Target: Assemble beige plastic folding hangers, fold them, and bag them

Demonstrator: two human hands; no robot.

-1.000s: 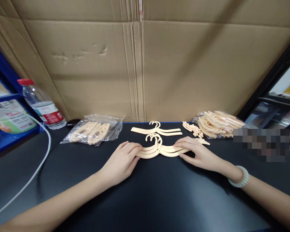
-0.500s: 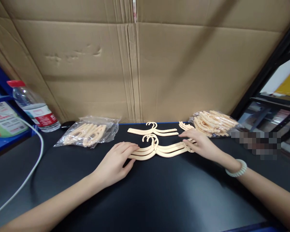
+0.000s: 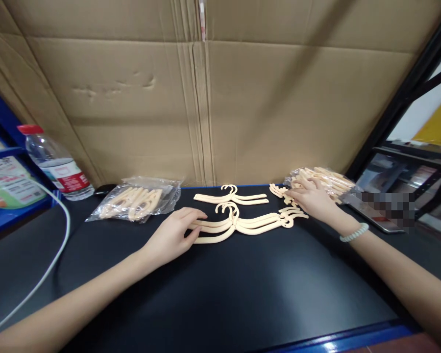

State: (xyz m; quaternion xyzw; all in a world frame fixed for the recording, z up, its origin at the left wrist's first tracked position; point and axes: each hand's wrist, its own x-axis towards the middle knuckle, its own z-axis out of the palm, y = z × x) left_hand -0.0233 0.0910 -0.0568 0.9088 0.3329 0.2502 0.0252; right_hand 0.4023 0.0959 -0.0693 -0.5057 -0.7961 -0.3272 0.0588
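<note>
Cream hangers, black tabletop, brown cardboard, red bottle cap

Soft, moderate indoor light fills the scene, evenly enough for the pale hangers to stand out crisply in tone from the dark surface. A hazy glare spreads over the surface's right half, and its blue front edge catches a bright streak. A broad, blurry-edged shadow slants down the cardboard, right of the seam. Small highlights speckle the plastic bag on the left. Wide-angle distortion tips the bottle and the black frame outward. Fine detail is somewhat soft, and blocky pixelation hides a patch at right.
</note>
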